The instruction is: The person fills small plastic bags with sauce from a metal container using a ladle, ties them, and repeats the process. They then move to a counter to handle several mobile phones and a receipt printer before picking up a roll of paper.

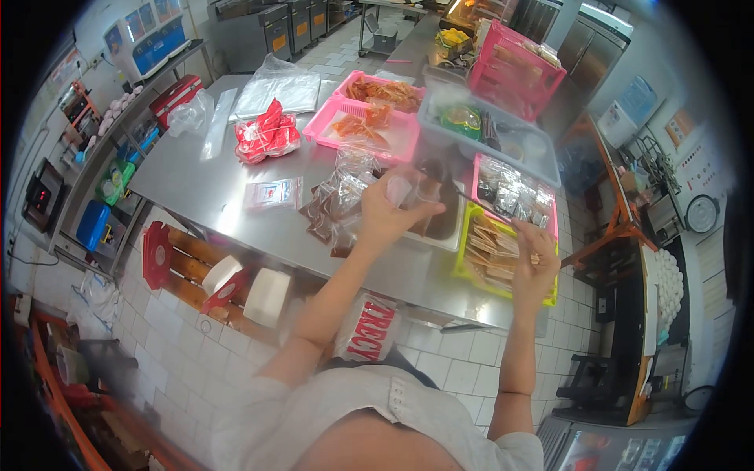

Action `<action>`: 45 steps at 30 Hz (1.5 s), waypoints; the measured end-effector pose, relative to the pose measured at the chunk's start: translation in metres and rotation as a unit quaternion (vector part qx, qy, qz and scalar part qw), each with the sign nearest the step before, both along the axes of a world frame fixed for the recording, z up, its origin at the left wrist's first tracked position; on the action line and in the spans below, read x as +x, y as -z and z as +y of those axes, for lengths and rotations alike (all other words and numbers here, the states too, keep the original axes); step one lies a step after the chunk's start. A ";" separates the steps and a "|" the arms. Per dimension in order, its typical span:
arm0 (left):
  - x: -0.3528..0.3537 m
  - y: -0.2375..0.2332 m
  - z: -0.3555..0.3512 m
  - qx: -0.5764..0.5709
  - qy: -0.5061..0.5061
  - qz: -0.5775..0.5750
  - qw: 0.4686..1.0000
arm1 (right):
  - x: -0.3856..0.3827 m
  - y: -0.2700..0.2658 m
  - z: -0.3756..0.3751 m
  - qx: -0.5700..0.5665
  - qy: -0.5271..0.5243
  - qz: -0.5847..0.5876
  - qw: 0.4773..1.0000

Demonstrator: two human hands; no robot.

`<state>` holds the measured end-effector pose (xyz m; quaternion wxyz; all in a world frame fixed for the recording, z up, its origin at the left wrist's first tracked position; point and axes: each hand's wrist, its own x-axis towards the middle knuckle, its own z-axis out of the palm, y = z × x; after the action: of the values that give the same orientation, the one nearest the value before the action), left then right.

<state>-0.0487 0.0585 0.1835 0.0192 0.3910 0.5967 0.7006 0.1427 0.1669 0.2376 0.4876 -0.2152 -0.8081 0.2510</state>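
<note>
Center of frame: left hand (382, 216) pinches a clear plastic bag (420, 191) above the brown-filled container (441, 244). Right hand (537, 255), right of center, pinches a thin utensil handle (488, 208). Spillage risk: limp bag mouth folding, or utensil tilting off-center.

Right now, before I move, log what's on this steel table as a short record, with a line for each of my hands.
Surface: steel table
Left hand: holding small clear bag
Right hand: holding ladle by its handle, head near the bag
Nearest left hand: clear packets of brown filling; tray of brown contents
Nearest right hand: yellow-green basket of thin flat pieces
Elsewhere: red-and-white plastic bag, clear plastic tub
Unclear: bag's contents, blurred
</note>
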 end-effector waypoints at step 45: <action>0.064 0.063 -0.092 -0.038 -0.004 -0.166 0.985 | -0.046 0.121 -0.104 -0.225 -0.177 -0.023 0.958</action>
<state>0.0148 -0.0334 0.1206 0.1296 0.2661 0.6128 0.7327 0.0965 0.0626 0.1169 0.3558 -0.1788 -0.7669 0.5033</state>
